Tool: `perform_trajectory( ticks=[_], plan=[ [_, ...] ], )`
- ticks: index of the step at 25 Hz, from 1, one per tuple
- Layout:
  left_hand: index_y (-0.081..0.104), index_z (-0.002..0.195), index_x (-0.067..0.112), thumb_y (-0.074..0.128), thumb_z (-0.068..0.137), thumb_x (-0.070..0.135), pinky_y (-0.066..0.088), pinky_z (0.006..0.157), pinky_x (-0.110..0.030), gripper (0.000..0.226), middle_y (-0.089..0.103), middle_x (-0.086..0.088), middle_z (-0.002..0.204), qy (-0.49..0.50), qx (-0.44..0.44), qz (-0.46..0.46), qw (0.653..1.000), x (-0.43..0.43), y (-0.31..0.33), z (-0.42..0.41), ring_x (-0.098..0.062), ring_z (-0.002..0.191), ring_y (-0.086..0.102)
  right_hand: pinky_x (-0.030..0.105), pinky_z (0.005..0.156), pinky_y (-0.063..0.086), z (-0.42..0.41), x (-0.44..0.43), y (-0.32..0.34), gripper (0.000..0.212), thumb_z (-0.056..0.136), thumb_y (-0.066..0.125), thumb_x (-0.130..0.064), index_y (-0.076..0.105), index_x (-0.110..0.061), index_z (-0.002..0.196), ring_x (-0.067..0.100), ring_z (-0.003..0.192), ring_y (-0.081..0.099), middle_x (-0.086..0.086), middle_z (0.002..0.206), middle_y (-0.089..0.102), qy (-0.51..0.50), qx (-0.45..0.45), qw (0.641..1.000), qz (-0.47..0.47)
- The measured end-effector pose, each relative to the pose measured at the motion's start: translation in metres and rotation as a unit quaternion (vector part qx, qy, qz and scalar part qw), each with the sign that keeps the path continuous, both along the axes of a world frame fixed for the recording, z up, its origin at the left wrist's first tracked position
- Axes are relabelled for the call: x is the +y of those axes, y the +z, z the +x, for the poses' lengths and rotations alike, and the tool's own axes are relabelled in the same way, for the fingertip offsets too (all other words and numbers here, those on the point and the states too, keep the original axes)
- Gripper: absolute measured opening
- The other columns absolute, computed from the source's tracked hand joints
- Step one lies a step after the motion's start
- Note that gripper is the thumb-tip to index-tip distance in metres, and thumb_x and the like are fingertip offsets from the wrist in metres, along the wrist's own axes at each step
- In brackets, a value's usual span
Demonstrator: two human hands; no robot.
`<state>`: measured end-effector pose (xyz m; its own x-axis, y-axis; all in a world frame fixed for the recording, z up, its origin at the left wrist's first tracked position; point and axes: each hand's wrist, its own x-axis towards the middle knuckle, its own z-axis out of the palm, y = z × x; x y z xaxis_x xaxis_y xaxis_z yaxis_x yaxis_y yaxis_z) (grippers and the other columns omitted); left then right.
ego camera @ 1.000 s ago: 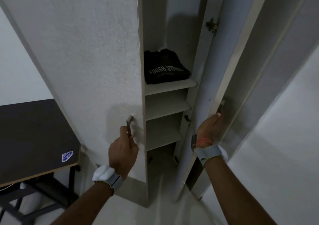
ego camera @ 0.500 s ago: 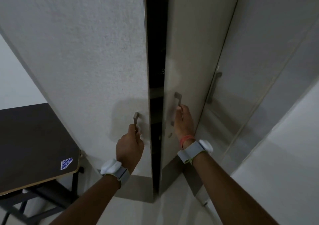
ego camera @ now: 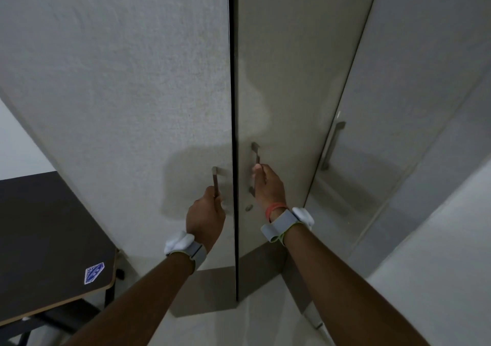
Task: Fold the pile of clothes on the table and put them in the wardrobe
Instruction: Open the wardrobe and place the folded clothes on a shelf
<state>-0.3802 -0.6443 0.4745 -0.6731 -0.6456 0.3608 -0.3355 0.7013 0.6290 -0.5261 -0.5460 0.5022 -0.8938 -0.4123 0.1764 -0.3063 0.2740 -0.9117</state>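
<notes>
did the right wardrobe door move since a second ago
Yes. The right wardrobe door has swung shut toward the left door, leaving only a thin dark gap; the right hand grips its handle.

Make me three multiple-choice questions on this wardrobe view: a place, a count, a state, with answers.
1. Where is the dark table? A) left of the wardrobe B) right of it C) inside it
2. How many door handles show? A) one B) two C) three
3. How do the two held doors stand? A) wide open B) nearly shut C) removed
Answers: 1 A, it sits at the left edge. 2 C, left hand and right hand each grip one, a third handle is free. 3 B, only a thin dark gap parts them.
</notes>
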Motion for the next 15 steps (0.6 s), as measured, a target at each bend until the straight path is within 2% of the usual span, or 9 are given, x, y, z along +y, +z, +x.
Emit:
perform_trajectory(
  ticks=[2,6,10,13,15],
  plan=[
    [0.054,0.101,0.022,0.037,0.102,0.033,0.055,0.061,-0.044,0.020,0.069,0.000,0.076,-0.003,-0.003,0.006,1.000,-0.007,0.004,-0.010,-0.027,0.067,0.067,0.022,0.072,0.038,-0.003,-0.009,0.000,0.037,0.108,0.041,-0.036,0.068,-0.011,0.113,0.023,0.097,0.064,0.007,0.108,0.072,0.001,0.007,1.000,-0.004],
    [0.057,0.099,0.015,0.044,0.103,0.021,0.055,0.063,-0.045,0.015,0.068,-0.007,0.077,0.009,-0.022,0.029,0.999,-0.026,0.011,-0.035,-0.033,0.069,0.067,0.020,0.066,0.038,-0.012,-0.024,-0.003,0.034,0.108,0.042,-0.034,0.068,-0.012,0.109,0.015,0.088,0.061,0.003,0.101,0.072,0.008,0.004,1.000,-0.017],
    [0.056,0.097,0.012,0.044,0.103,0.021,0.054,0.061,-0.046,0.016,0.069,-0.009,0.079,0.004,-0.021,0.010,1.000,-0.039,0.007,-0.047,-0.034,0.067,0.066,0.001,0.059,0.036,-0.020,-0.036,-0.005,0.033,0.107,0.043,-0.035,0.069,-0.015,0.106,0.011,0.084,0.061,-0.002,0.095,0.070,0.016,0.001,0.999,-0.030],
    [0.056,0.095,0.011,0.041,0.103,0.025,0.054,0.061,-0.046,0.021,0.068,-0.010,0.078,0.010,-0.017,-0.004,1.000,-0.051,0.005,-0.056,-0.036,0.067,0.065,0.003,0.059,0.037,-0.025,-0.047,-0.007,0.033,0.107,0.044,-0.036,0.069,-0.016,0.102,0.012,0.081,0.061,-0.003,0.092,0.069,0.014,0.007,0.999,-0.033],
    [0.056,0.096,0.012,0.042,0.104,0.024,0.055,0.061,-0.046,0.019,0.068,-0.008,0.076,0.011,-0.024,0.000,1.000,-0.055,0.004,-0.061,-0.033,0.066,0.066,0.010,0.064,0.041,-0.028,-0.052,-0.010,0.034,0.107,0.044,-0.037,0.069,-0.016,0.100,0.010,0.083,0.062,-0.004,0.092,0.070,0.015,0.013,0.999,-0.038]
  ],
)
